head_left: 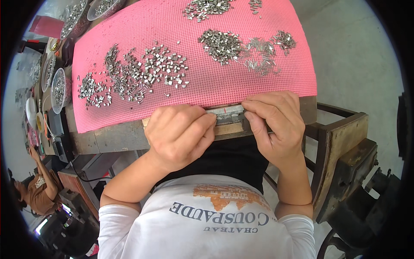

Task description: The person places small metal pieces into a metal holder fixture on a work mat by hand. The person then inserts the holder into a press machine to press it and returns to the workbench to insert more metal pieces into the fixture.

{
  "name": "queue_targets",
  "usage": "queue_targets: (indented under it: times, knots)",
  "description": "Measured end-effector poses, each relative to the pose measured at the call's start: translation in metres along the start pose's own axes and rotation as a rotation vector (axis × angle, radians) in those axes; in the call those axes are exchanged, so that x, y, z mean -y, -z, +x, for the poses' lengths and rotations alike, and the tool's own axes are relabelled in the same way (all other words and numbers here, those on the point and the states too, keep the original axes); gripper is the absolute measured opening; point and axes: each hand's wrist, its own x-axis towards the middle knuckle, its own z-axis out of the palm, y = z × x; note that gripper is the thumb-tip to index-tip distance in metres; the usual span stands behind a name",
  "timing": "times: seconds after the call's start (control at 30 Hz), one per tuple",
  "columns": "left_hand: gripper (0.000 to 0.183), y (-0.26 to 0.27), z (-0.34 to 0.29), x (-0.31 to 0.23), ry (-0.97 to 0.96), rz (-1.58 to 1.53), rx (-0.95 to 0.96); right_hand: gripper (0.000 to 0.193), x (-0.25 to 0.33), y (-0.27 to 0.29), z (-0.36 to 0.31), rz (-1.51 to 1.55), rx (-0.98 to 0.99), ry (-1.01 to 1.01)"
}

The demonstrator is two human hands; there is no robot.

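At the near edge of the table I hold a narrow grey metal bar [226, 110] with a small red mark on it, lying crosswise. My left hand [180, 133] is closed at its left end, with the fingers curled and the thumb hidden in part. My right hand [278, 123] pinches the right end between thumb and fingers. Small grey metal pieces show along the bar's near side. A strip of bare wood [229, 129] lies just below it. Beyond my hands, piles of small shiny metal pieces [221, 45] are spread on a pink textured mat [207, 82].
Clear plastic tubs [60, 91] of metal pieces stand at the left. A wooden stand with dark machinery [345, 177] is close on my right. Another person [43, 190] sits at the far left, beside a bench with tools.
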Motion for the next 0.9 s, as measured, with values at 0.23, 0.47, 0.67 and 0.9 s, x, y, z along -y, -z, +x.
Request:
queue_targets:
  times: [0.23,0.47,0.67,0.9]
  knots:
    - [0.028,0.02,0.015,-0.005,0.388,-0.37,0.195,0.025,-0.002,0.006,-0.002,0.002,0.029,0.002]
    - [0.025,0.074,0.0,0.053,0.374,-0.022,0.206,0.023,-0.01,0.015,-0.01,-0.03,0.009,-0.03]
    - [0.021,0.087,-0.006,0.066,0.18,0.314,0.331,0.023,-0.019,0.009,-0.003,-0.094,-0.059,-0.041]
    - [0.017,0.074,-0.002,0.059,0.138,0.406,0.38,0.021,-0.025,0.01,0.004,-0.226,-0.062,-0.046]
